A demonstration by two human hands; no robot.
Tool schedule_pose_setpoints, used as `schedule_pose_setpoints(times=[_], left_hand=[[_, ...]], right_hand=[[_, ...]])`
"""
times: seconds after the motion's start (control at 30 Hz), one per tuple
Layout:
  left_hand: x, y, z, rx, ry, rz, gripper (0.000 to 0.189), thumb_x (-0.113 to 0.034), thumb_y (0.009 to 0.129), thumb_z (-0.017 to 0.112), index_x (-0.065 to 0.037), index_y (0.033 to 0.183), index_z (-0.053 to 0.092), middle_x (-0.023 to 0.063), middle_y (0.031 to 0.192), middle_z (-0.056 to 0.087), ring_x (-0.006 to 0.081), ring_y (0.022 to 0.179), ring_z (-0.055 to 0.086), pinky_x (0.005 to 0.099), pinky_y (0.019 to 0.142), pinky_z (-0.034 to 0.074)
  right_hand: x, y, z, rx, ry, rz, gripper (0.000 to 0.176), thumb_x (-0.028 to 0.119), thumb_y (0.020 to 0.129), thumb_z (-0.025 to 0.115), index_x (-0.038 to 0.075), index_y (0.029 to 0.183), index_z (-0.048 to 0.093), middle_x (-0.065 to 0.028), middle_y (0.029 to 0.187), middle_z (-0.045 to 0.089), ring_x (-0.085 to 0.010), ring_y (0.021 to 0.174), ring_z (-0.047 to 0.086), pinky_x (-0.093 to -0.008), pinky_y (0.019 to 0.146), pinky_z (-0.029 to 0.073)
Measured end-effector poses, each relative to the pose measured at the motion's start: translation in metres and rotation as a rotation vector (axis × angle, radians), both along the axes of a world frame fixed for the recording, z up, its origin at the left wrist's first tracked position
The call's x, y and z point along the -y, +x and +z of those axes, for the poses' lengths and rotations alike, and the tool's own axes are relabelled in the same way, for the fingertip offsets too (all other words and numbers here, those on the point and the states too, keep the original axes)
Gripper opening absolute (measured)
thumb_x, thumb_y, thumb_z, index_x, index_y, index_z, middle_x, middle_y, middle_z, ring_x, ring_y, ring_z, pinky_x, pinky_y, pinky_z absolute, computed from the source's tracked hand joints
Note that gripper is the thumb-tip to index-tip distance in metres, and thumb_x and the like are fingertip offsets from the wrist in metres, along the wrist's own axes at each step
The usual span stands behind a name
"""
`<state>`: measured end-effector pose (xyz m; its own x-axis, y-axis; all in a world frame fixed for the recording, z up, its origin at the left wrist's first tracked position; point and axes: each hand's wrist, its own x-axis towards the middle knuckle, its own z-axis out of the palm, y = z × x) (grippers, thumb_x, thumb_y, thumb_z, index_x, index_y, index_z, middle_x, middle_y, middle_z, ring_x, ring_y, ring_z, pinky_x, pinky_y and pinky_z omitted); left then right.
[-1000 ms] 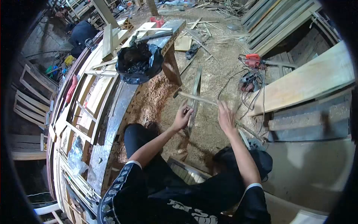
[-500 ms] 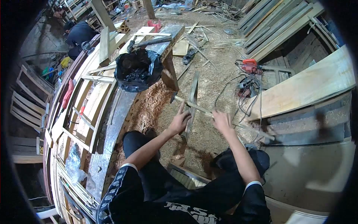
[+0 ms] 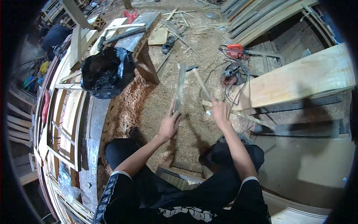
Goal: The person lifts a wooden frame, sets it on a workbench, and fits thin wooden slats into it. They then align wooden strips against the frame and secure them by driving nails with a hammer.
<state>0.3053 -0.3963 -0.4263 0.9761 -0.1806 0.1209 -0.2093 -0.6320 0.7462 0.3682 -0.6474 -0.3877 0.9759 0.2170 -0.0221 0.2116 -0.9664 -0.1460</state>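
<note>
From the person's head view, looking down past both forearms, I see the right hand (image 3: 220,111) wrapped around the lower handle of a hammer (image 3: 201,84). Half a second ago the hammer slants crosswise, its head out to the left beyond the left hand; now it is swung round so the handle points away from the body and the dark head sits at the far end, close by the top of a grey wooden strip (image 3: 181,84). Whether head and strip touch, I can't tell.

The left hand (image 3: 169,125) has changed too: its forefinger and thumb are now at the strip's near end, where before the hand is just beside its length. I can't make out whether those fingers close on the wood or merely rest against it. To my eye, this splits the work: hammer to the right hand, strip to the left.

A long pale stick (image 3: 248,118) runs out to the right from by the right hand, above the shavings-covered floor (image 3: 158,99). Further off, a red power tool (image 3: 235,51) lies among cables, and a black plastic bag (image 3: 106,72) slumps on the bench at left.
</note>
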Motion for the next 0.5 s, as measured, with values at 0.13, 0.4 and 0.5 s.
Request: schedule_pose_setpoints(times=[0.13,0.4,0.5], left_hand=[[0.002,0.004,0.004,-0.014,0.022,-0.002,0.017,-0.019,0.095,0.059,-0.004,0.104,0.061,0.0190,0.159,0.024,0.0428,0.116,0.057,0.0474,0.088,0.052],[0.005,0.002,0.023,-0.132,0.032,0.053,0.015,-0.018,0.094,0.061,-0.005,0.101,0.061,0.0205,0.153,0.035,0.0432,0.117,0.055,0.0477,0.090,0.050],[0.001,0.003,-0.003,0.217,0.074,0.045,0.015,-0.015,0.091,0.064,-0.003,0.100,0.061,0.0193,0.150,0.040,0.0430,0.121,0.051,0.0484,0.097,0.045]], right_hand=[[0.048,0.000,-0.026,0.145,-0.119,-0.153,0.042,0.011,0.077,0.069,0.000,0.117,0.062,-0.0183,0.069,0.068,-0.0309,0.058,0.067,-0.0442,0.055,0.054],[0.066,-0.004,-0.052,0.093,-0.164,-0.259,0.045,0.029,0.088,0.066,-0.001,0.120,0.057,-0.0229,0.100,0.062,-0.0306,0.063,0.066,-0.0427,0.053,0.053],[0.017,-0.013,-0.027,0.344,-0.018,0.068,0.061,0.053,0.095,0.051,0.001,0.127,0.045,-0.0213,0.116,0.049,-0.0274,0.075,0.059,-0.0432,0.059,0.053]])
